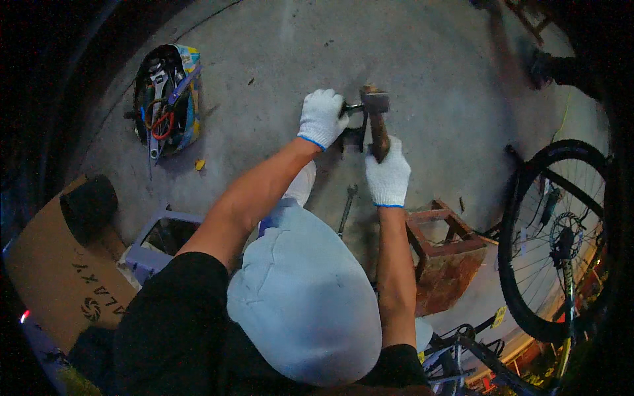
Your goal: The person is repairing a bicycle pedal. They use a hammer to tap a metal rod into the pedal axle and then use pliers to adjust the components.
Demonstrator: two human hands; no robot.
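My left hand (323, 116), in a white knit glove, grips a dark metal part (355, 132). A shiny rod on that part points right towards the hammer head; the piece behind my fingers is hidden. My right hand (389, 173), gloved the same way, is closed around the wooden handle of a hammer (377, 121). The hammer's head overlaps the rod's end in this view, and I cannot tell whether they touch. On the concrete floor below the metal part lies a wrench (348, 209).
A tool bag (194, 116) holding an adjustable wrench and scissors sits at upper left. Lower left are a purple metal frame (141, 255) and cardboard (44, 277). A rusty metal stool (448, 282) stands beside my right forearm. Farther right is a bicycle wheel (506, 257).
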